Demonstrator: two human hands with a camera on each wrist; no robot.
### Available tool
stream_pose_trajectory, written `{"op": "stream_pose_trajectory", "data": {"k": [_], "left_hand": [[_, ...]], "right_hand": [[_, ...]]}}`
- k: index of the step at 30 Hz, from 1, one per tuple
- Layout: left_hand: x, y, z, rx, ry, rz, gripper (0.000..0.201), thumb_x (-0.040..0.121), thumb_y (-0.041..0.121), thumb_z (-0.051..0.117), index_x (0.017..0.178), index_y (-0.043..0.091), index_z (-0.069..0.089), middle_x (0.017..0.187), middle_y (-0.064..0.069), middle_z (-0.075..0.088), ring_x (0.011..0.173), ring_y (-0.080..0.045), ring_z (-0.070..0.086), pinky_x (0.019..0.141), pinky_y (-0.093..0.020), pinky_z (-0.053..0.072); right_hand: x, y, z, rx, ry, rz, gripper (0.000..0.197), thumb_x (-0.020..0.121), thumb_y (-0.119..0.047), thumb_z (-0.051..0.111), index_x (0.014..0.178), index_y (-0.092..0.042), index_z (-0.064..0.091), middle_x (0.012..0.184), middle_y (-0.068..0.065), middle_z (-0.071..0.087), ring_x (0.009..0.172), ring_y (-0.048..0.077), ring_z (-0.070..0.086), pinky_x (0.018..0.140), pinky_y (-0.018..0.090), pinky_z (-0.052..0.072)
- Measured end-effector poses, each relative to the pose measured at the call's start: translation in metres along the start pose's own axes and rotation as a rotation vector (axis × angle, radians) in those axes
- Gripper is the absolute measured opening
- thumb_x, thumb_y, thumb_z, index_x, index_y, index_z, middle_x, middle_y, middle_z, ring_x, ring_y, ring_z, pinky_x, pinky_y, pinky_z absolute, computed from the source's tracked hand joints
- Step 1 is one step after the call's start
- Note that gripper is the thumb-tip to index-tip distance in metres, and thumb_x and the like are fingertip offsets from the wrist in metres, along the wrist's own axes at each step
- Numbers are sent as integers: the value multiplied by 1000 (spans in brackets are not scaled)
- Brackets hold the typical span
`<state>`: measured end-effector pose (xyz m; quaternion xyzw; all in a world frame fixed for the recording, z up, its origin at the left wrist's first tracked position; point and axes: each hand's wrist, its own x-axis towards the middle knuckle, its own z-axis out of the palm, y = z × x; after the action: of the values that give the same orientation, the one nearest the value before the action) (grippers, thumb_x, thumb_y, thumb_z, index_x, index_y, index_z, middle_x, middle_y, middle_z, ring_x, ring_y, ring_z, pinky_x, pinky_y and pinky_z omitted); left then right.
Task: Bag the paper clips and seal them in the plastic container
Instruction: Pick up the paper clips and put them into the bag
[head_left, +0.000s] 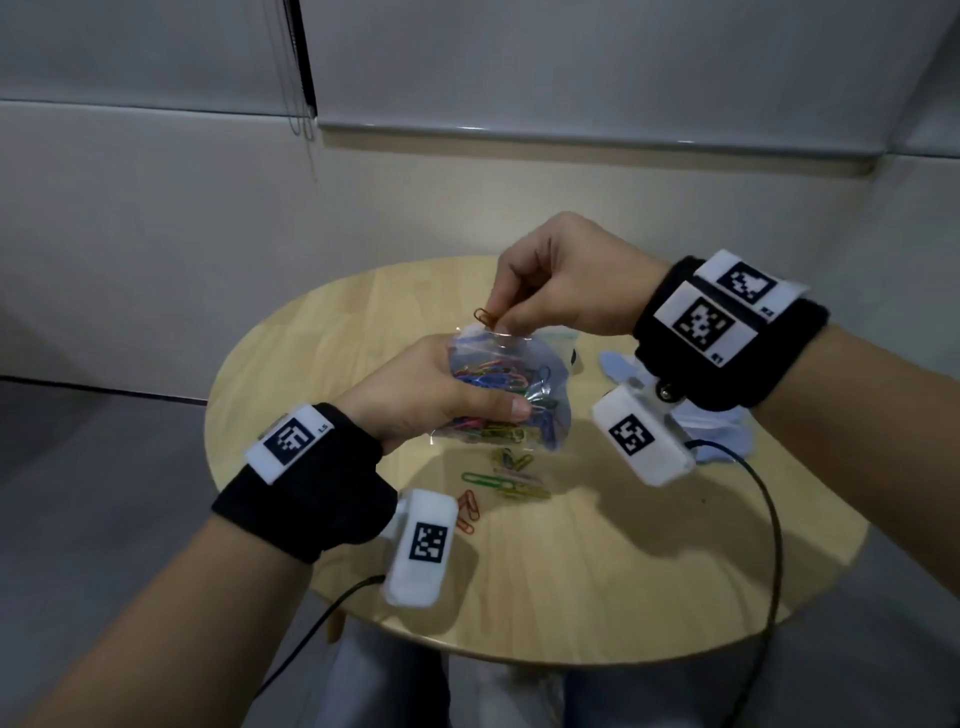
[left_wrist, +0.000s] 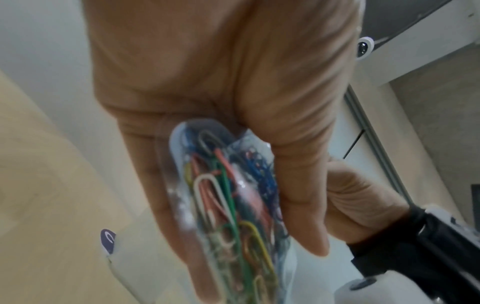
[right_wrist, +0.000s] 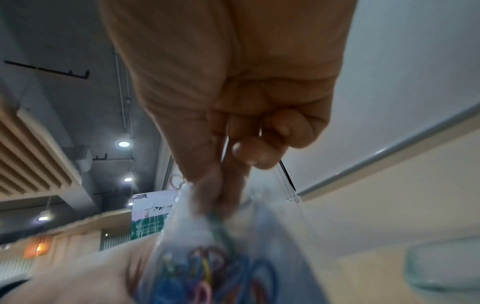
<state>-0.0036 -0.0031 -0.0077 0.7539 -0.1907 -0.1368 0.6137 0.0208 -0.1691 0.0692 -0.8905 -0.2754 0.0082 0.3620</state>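
Observation:
My left hand (head_left: 441, 395) grips a clear plastic bag (head_left: 511, 387) stuffed with coloured paper clips, thumb across its front, above the round wooden table (head_left: 571, 582). The left wrist view shows the bag (left_wrist: 226, 195) pressed between fingers and thumb. My right hand (head_left: 550, 280) hovers over the bag's mouth and pinches an orange paper clip (head_left: 484, 315) that sticks out to the left. In the right wrist view the pinched fingertips (right_wrist: 215, 185) dip into the blurred bag (right_wrist: 221, 257). Several loose paper clips (head_left: 511, 475) lie on the table under the bag. The plastic container (head_left: 563, 340) is mostly hidden behind the bag.
A pale blue cloth or glove (head_left: 711, 431) lies on the table's right side under my right wrist. Black cables (head_left: 769, 519) run from both wrist cameras off the table's near edge. A wall stands behind the table.

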Motion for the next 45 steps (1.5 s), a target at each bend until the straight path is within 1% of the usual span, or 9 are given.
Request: {"op": "stream_pose_trajectory", "data": {"k": [2,7,12,17,19,24,28,33,45], "left_hand": [[0,-2,0,17,-5,-4,34,74,1,79,103,19,72,101,-7,77,91,-19,74,86,-31,58],[0,-4,0,0,-38,-28,38,72,5,80,108,13,71,100,-8,77,90,-21,74,84,-31,59],[0,-1,-3,-24,-82,-29,41,66,14,85,105,13,71,103,-12,76,97,-29,73,91,-40,56],[1,1,-6,-38,-93,1,48,68,20,83,112,9,69,108,-15,75,102,-32,71,93,-42,55],[1,0,-7,-39,-71,20,42,69,18,81,110,10,71,107,-13,75,100,-29,72,91,-39,56],[-1,-6,-25,-44,59,26,36,73,15,81,108,12,73,103,-8,76,92,-20,73,77,-27,57],[-6,-9,-45,-9,176,20,24,81,10,73,105,13,74,92,-2,77,78,-12,72,63,-18,54],[-9,-12,-57,1,227,7,32,71,18,82,102,16,74,90,-4,78,74,-15,72,58,-22,56],[-11,-17,-55,-22,209,-14,35,69,22,84,102,18,74,94,-5,78,82,-20,75,67,-25,59]], "right_hand": [[0,-2,-4,-235,-61,35,12,68,-13,81,79,-16,77,79,3,75,67,6,63,73,28,54],[-2,-16,-4,-492,-219,113,15,77,-22,74,91,-26,75,71,0,71,45,14,49,44,22,44],[-2,-22,-12,-286,-180,82,17,71,-12,78,84,-16,67,78,4,75,40,12,43,36,20,38],[-1,-23,-6,-321,-210,16,9,75,-9,74,81,-17,75,57,-10,65,43,3,49,47,21,44],[-2,-24,-9,-276,-235,40,12,79,-7,69,85,-16,75,58,-7,67,34,5,43,38,19,37],[0,-3,-19,104,81,48,17,80,6,58,91,-4,68,75,13,70,33,10,42,34,16,33],[-6,43,18,-331,-288,263,25,76,-11,70,100,-13,62,85,5,64,51,10,54,47,25,47],[-15,65,63,-590,-498,412,81,46,-63,80,106,-12,59,98,5,69,89,23,65,81,38,56],[-11,50,88,-607,-459,213,18,71,-14,73,88,-9,69,81,4,65,70,17,55,50,20,40]]}}
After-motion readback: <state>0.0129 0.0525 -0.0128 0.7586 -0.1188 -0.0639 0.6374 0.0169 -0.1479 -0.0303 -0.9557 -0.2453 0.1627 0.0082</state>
